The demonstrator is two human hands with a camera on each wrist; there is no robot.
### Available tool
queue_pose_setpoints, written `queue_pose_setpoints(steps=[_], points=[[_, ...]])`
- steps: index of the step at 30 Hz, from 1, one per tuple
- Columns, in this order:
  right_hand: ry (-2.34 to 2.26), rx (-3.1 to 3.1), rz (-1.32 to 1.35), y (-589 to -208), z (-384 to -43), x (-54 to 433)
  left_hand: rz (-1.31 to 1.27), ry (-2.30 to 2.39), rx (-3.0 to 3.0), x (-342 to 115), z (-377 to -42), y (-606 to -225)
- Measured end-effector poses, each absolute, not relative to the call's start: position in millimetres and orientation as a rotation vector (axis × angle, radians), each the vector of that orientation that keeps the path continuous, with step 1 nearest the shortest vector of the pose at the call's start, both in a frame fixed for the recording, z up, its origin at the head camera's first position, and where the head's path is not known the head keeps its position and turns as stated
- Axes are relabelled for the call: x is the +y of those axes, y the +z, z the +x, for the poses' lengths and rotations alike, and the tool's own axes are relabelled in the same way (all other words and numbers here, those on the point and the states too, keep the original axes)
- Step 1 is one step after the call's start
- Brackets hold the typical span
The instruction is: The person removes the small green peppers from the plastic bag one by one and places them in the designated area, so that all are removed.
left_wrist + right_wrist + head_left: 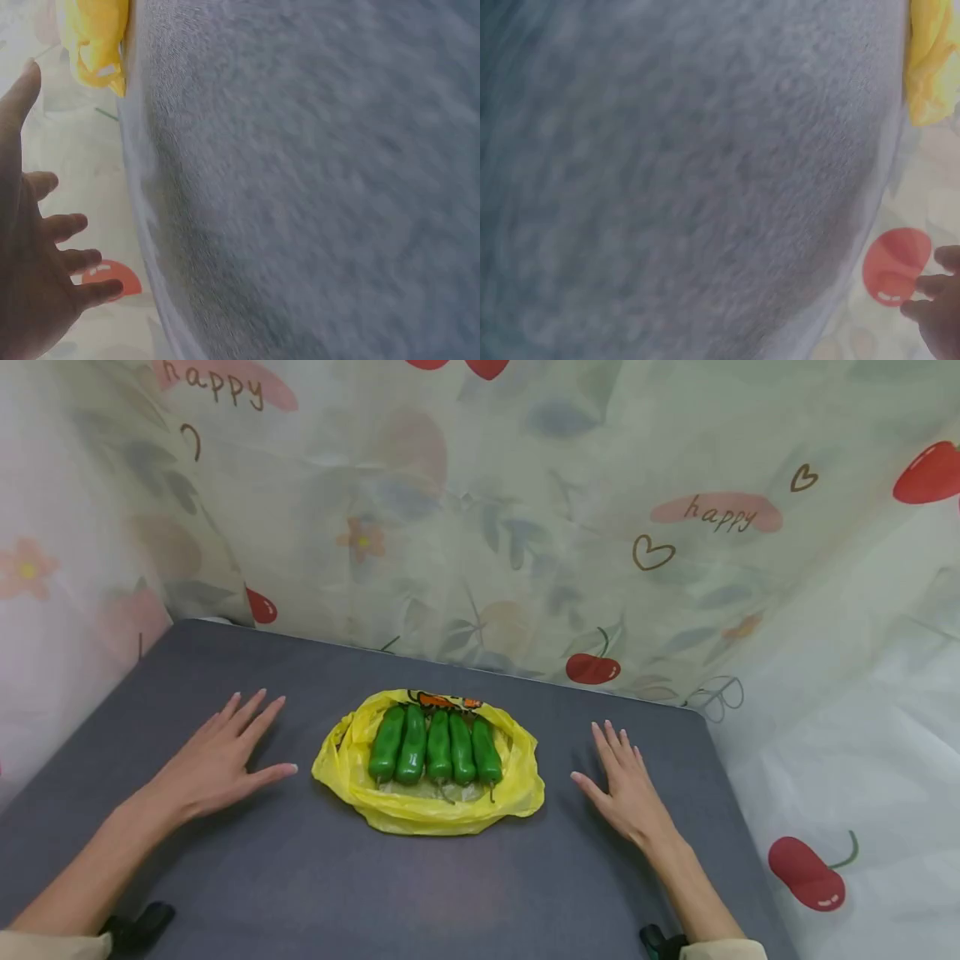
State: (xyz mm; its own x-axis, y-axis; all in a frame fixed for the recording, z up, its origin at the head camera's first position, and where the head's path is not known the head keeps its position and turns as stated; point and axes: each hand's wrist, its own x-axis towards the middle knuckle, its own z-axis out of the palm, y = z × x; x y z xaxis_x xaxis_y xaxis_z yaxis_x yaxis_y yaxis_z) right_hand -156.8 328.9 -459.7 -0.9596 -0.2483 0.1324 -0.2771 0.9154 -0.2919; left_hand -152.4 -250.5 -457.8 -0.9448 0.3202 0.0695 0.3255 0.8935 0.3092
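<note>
Several green peppers lie side by side in a row, stems toward me, inside a yellow plastic bag with its mouth spread wide. To the left of the bag is my left hand, fingers straight and thumb stretched toward the bag, holding nothing. On the other side my right hand has its fingers extended, also with nothing in it. Both hands are apart from the bag. In the left wrist view a twisted corner of the bag shows above the thumb; the right wrist view catches another edge of the bag.
A dark grey cloth-covered table lies under everything. Behind it and at both sides hangs a pale curtain printed with cherries, leaves and hearts. Black straps sit around both wrists near the beige sleeves.
</note>
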Motion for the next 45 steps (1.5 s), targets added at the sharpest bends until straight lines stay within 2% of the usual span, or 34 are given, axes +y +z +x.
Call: queue_pose_setpoints(steps=[10, 19, 32, 45], points=[[0.577, -2.938, 0.464, -454.0, -154.9, 310.8, -0.595, -0.536, -3.033, -231.4, -162.0, -451.1], [0.709, -2.841, 0.633, -451.5, -157.2, 292.0, -0.613, -0.619, -3.028, -216.7, -167.9, -451.4], [0.917, -2.713, 0.678, -452.0, -157.7, 266.8, -0.711, -1.14, -3.045, -192.1, -179.4, -452.9], [1.099, -2.652, 0.738, -457.0, -161.3, 243.8, -0.749, -1.199, -3.039, -176.3, -187.0, -456.1]])
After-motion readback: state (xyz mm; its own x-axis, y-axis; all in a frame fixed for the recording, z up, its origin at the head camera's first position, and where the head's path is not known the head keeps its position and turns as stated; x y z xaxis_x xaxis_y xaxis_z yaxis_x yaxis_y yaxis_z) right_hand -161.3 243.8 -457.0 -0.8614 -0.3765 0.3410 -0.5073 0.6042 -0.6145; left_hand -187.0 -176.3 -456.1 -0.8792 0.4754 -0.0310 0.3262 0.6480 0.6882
